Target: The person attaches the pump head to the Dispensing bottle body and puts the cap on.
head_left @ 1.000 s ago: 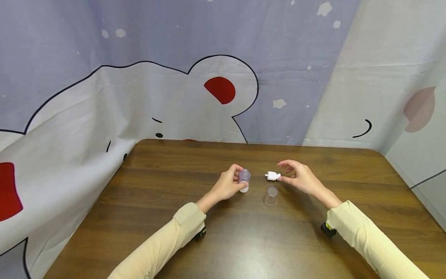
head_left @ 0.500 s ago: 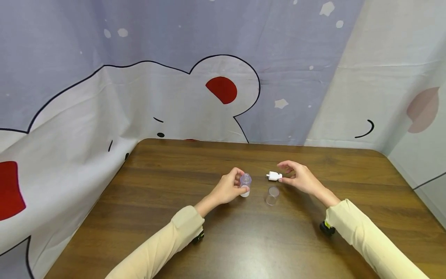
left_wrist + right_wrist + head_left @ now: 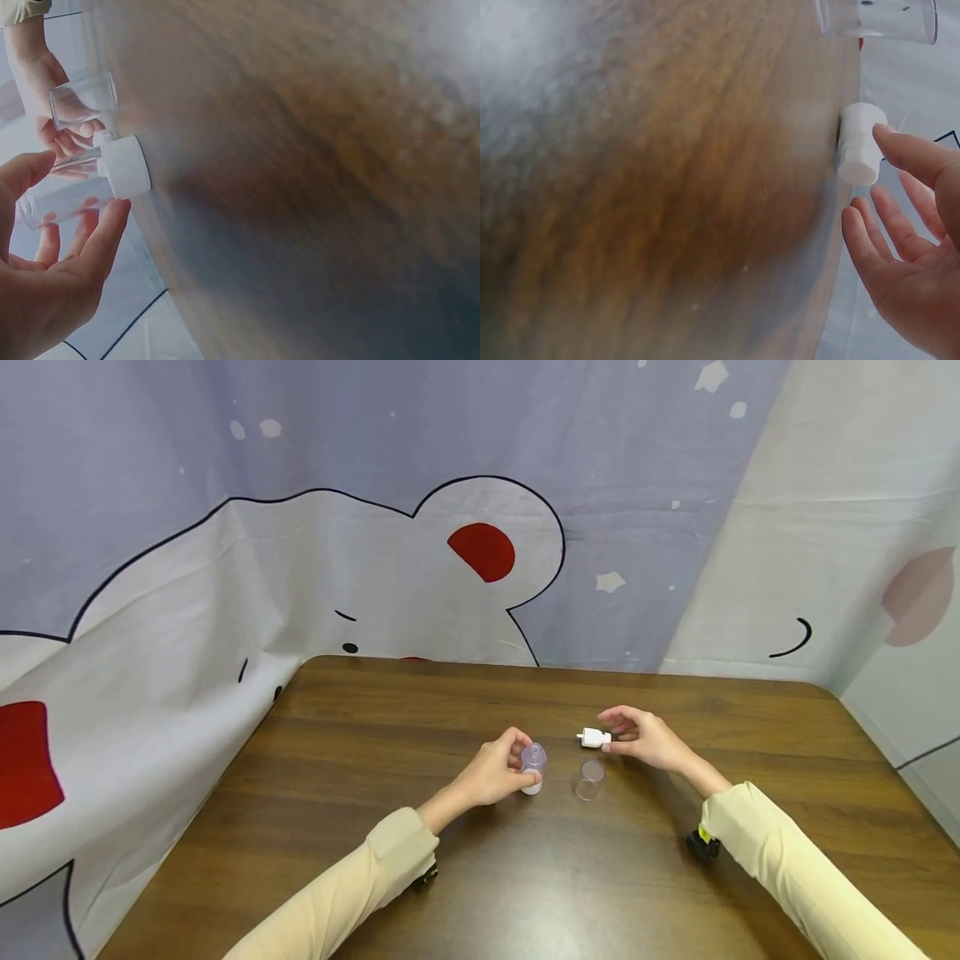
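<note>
Left hand (image 3: 491, 770) curled round a small clear plastic bottle with a white base (image 3: 532, 766), standing on the dark brown wooden table (image 3: 360, 752) near its middle; thumb and fingers (image 3: 97, 240) wrapped about the bottle's clear body (image 3: 64, 196), white end (image 3: 126, 166) against the wood in the left wrist view. Bottle upright, mouth open at the top, just at 3 o'clock from the left palm.

Right hand (image 3: 647, 740) at 2 o'clock from the bottle, pinching a small white plastic nozzle cap (image 3: 594, 737) by its wide end, narrow tip pointing toward 9 o'clock. Cap lying sideways, low over the wood or resting on it; cannot tell which. In the right wrist view, one fingertip (image 3: 900, 146) on the white cap (image 3: 859, 142), remaining fingers loosely spread beside it.

Small clear plastic cover cup (image 3: 588, 779) standing on the table between the two hands, at 3 o'clock from the bottle and at 6 o'clock from the white cap, near both yet touching neither; seen also at the top edge of the right wrist view (image 3: 877, 16) and beyond the bottle in the left wrist view (image 3: 82, 101).

Cream sleeves (image 3: 780, 868) on both forearms, a dark wrist-worn device (image 3: 702, 845) under the right one. Cartoon-printed cloth backdrop (image 3: 315, 552) hanging behind the table from 9 to 3 o'clock.
</note>
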